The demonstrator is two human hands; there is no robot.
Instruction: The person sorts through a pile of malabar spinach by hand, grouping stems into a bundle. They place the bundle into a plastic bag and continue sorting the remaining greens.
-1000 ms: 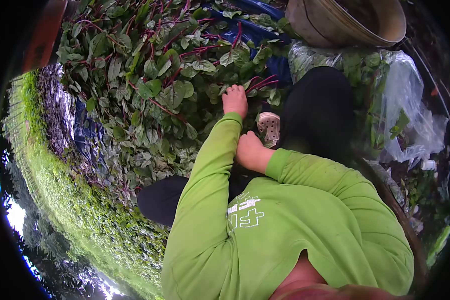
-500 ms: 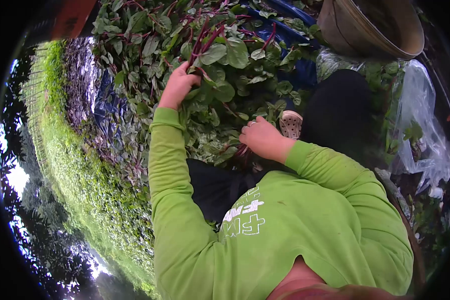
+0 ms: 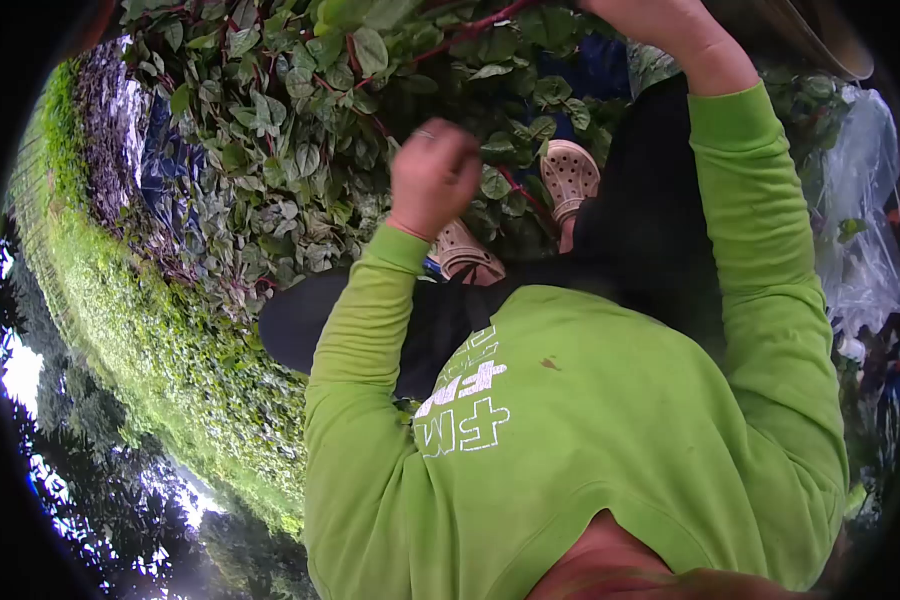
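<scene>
My left hand is curled closed and slightly blurred, with a ring on one finger. It is over leafy vines with red-purple stems; a stem passes close beside it, and whatever lies inside the fingers is hidden. My right hand reaches to the top edge, where its fingers are cut off. Just right of it is the brown bucket, only partly in view. A long red stem crosses the leaves between the hands.
My pink clogs stand among the leaves by my dark trousers. Clear plastic sheeting lies to the right. Blue plastic shows under the leaves at left, with a dense green hedge below it.
My right hand has moved up and right, away from the stems near my lap. My left hand has moved down and right, away from the purple stems it held. The view has shifted.
</scene>
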